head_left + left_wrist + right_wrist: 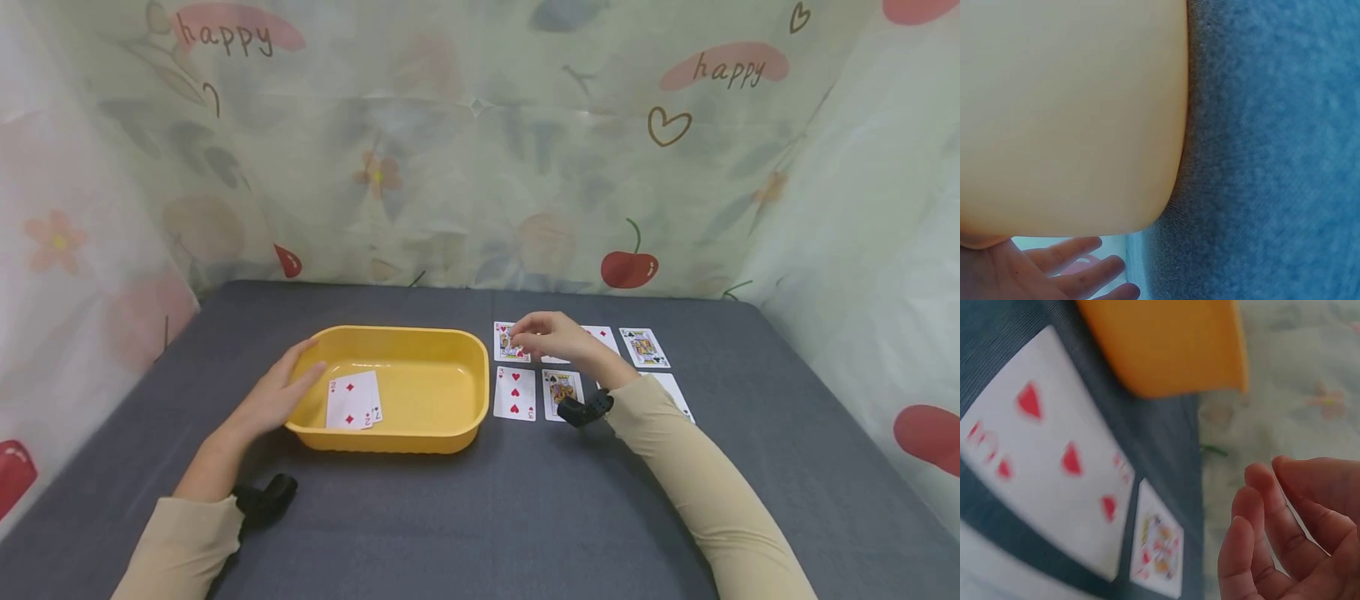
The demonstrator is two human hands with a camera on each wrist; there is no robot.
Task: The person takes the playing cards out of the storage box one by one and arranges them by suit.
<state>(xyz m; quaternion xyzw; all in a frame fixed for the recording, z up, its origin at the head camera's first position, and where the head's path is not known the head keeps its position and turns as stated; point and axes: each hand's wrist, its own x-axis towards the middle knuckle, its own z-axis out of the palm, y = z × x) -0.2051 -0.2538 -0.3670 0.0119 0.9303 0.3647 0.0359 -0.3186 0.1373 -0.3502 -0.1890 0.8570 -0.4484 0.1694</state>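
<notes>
My left hand (273,396) straddles the left rim of a yellow tray (427,442), thumb over the inside and fingers along the outside. Inside the tray lie playing cards (348,400), a two of diamonds uppermost. Over the back row of cards hovers my right hand (555,337), thumb tip close to the index fingertip and nothing visible between them. Below it is a king of hearts (504,337), partly covered in the head view. A three of hearts (514,393) and a black-suited king (561,385) lie in the front row.
At the right end of the back row are a red diamond card (602,336) and another king (645,347). A front-row card (675,396) is partly hidden by my right wrist. Dark cloth covers the table (420,517); patterned curtains (465,167) enclose it.
</notes>
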